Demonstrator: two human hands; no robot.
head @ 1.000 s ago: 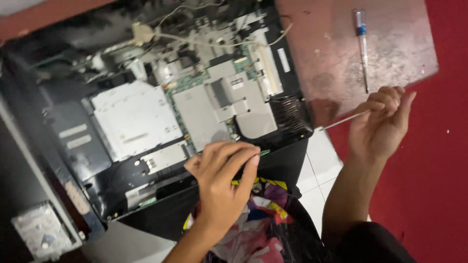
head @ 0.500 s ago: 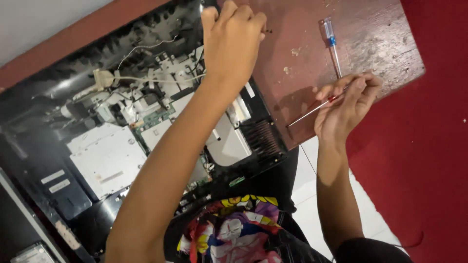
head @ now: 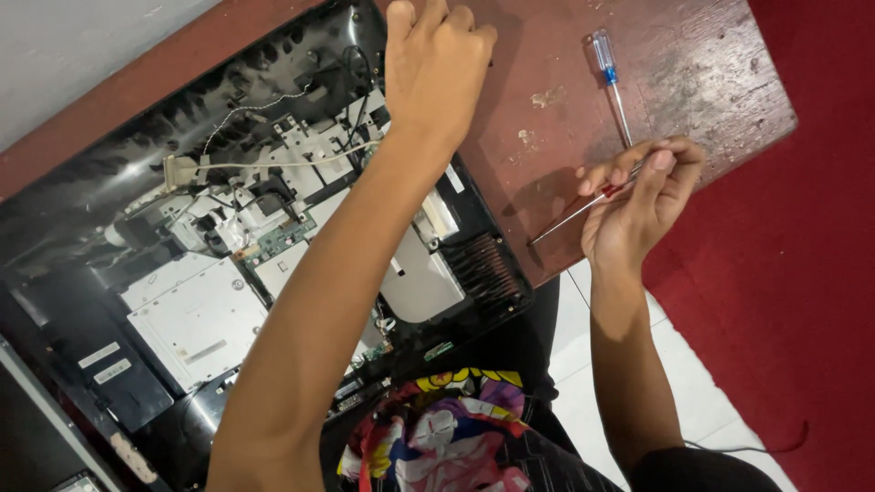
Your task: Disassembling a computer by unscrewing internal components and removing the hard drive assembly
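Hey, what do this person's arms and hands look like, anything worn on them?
Both arms are bare along all that shows, with no sleeves in view. The left hand and right hand have no gloves, and no rings, watch or bands show. The arms are slim; a colourful printed shirt on dark fabric shows below them.

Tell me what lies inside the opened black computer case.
Inside the black computer case: a silver drive, a green circuit board, white wires and a finned heatsink. The left forearm covers the middle parts.
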